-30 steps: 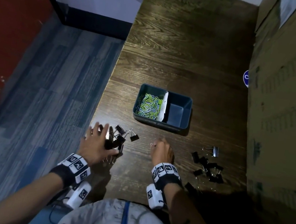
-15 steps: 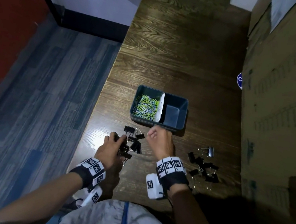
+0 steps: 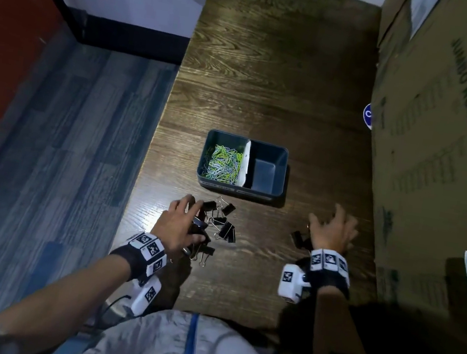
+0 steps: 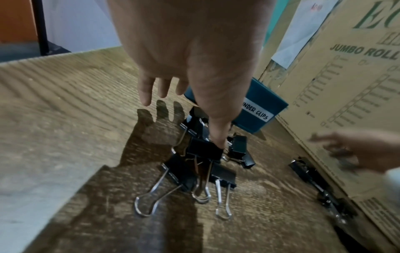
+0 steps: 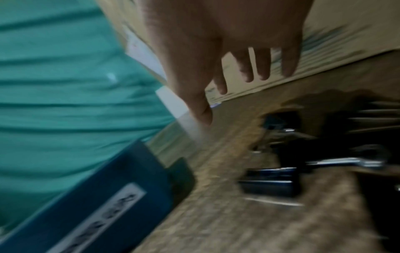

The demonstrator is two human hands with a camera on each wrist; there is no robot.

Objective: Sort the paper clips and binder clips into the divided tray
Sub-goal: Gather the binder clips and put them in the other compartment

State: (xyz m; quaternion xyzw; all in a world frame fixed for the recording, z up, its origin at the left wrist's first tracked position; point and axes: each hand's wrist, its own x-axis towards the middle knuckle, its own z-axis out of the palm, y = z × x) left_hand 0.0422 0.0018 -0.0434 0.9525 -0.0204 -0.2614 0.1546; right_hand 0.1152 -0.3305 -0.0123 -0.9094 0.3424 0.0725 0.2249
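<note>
Now your left hand (image 3: 177, 224) is spread flat over the near pile of binder clips (image 3: 223, 225), fingers straight, thumb tip touching one clip (image 4: 204, 150) and gripping nothing. Your right hand (image 3: 330, 233) hovers with fingers splayed wide and empty above a second pile of clips (image 5: 288, 154) by the cardboard box (image 3: 444, 149), which it mostly hides. Just beyond both hands sits the tray (image 3: 239, 191): paper clips (image 3: 222, 164) fill its left compartment, and its right one shows only bare floor. All rest on the table (image 3: 272, 76).
</note>
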